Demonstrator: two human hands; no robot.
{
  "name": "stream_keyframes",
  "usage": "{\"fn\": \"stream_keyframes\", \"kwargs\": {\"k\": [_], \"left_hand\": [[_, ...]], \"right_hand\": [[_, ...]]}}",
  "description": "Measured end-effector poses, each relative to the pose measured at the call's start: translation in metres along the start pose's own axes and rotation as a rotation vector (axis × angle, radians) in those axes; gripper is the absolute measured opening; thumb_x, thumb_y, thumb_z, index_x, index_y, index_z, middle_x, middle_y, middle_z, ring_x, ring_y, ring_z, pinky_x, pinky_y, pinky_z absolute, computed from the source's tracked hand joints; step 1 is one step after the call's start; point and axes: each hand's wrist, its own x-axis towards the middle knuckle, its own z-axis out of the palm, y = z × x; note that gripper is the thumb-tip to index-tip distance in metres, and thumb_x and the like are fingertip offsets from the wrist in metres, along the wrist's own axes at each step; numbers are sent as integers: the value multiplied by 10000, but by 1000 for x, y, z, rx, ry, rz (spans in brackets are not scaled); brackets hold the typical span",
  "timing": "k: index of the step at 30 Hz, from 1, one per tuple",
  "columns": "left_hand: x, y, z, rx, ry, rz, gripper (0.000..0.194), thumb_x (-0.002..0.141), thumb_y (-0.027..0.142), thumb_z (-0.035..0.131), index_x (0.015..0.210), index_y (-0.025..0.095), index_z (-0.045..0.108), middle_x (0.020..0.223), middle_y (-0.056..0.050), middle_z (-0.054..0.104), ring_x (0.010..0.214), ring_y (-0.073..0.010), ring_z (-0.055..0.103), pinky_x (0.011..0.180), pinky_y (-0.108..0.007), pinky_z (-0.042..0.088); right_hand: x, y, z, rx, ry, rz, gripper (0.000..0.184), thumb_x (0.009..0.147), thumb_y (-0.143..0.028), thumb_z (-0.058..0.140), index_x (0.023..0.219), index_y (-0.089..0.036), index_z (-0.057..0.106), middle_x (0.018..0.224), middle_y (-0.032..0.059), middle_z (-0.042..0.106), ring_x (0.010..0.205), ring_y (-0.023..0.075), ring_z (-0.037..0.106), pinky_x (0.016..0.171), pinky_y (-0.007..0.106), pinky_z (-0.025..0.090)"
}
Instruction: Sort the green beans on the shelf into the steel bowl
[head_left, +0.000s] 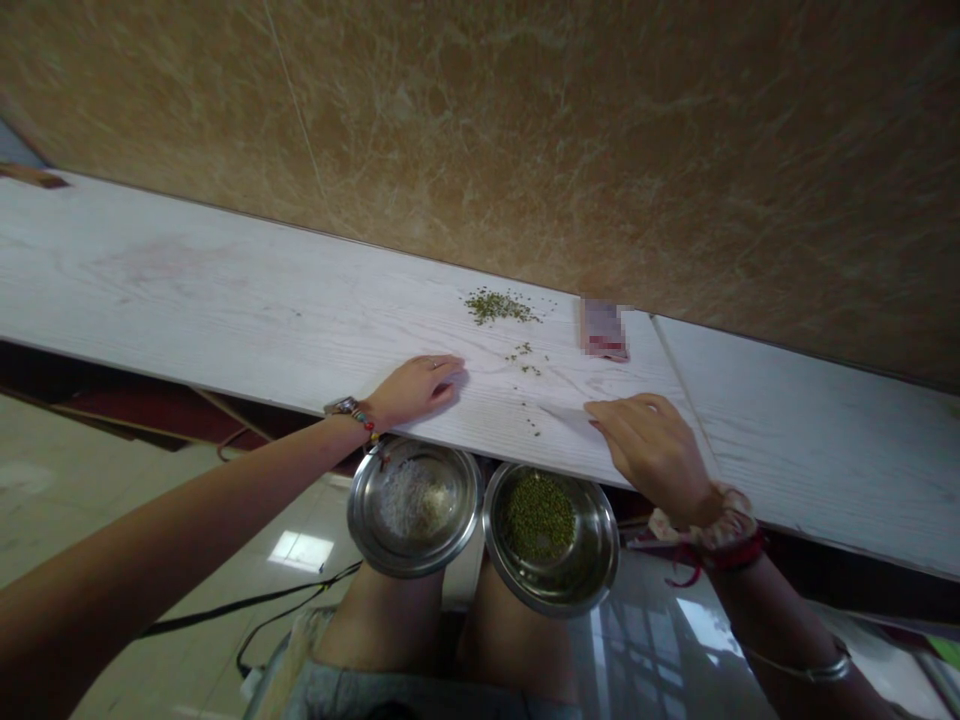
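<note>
On the white wooden board, my left hand [420, 388] rests with its fingers stretched out and nothing in them. My right hand [651, 445] is over the board's front part, its fingers pinched together. A thin pale sliver [562, 412] shows at those fingertips, too faint to name. Between and beyond the hands lie small green beans, which look like mung beans: a larger heap [499, 305] at the back and a few loose ones [525, 358] nearer. Two steel bowls sit below the board's edge, one with green beans [540, 515], the other with whitish contents [416, 505].
The white board [225, 290] runs across the view against a brown marbled wall [450, 130]. A blurred-out packet [604, 328] lies at the back, near a seam in the board. The bowls are at my bare legs [394, 610]; a black strap [247, 603] hangs at the left.
</note>
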Motion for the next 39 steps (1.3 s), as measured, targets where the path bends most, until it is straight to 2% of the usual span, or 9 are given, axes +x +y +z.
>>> {"fn": "stream_keyframes", "kwargs": {"k": [7, 14, 21, 28, 36, 39], "left_hand": [[0, -1, 0, -7, 20, 19, 333, 860, 264, 452, 1166, 173, 549, 1240, -81, 597, 1121, -211, 559, 961, -373, 443], [0, -2, 1, -10, 11, 4, 349, 859, 265, 452, 1167, 134, 551, 1228, -117, 599, 1117, -225, 560, 951, -379, 451], [0, 0, -1, -4, -7, 1, 354, 863, 263, 442, 1169, 119, 549, 1233, -129, 594, 1123, -235, 559, 963, -382, 442], [0, 1, 0, -3, 13, 5, 336, 855, 250, 453, 1156, 136, 551, 1228, -114, 600, 1112, -224, 567, 958, -376, 447], [1, 0, 0, -17, 8, 7, 344, 864, 266, 443, 1157, 122, 552, 1230, -133, 595, 1108, -238, 568, 954, -394, 445], [1, 0, 0, -17, 0, -7, 356, 861, 271, 453, 1167, 119, 551, 1238, -136, 590, 1117, -239, 563, 960, -390, 441]], "right_hand": [[-1, -3, -9, 45, -13, -2, 251, 823, -15, 473, 1001, -146, 590, 821, 56, 705, 743, 163, 609, 746, 323, 428], [3, -2, -2, 10, -26, -10, 223, 829, -31, 472, 986, -129, 596, 797, 65, 701, 717, 169, 598, 709, 324, 420], [4, -5, -10, 82, 17, 11, 252, 824, -24, 483, 1004, -160, 597, 813, 49, 708, 730, 162, 612, 729, 324, 436], [10, -3, 2, 69, 18, -11, 220, 816, -15, 493, 964, -142, 596, 793, 51, 703, 716, 162, 603, 697, 314, 431], [4, -3, -10, 90, -9, 7, 237, 823, -17, 481, 977, -155, 597, 807, 44, 706, 725, 155, 613, 737, 319, 437], [8, -2, -7, 73, 8, 2, 211, 829, -34, 491, 969, -149, 599, 800, 50, 707, 719, 161, 607, 714, 321, 430]]}}
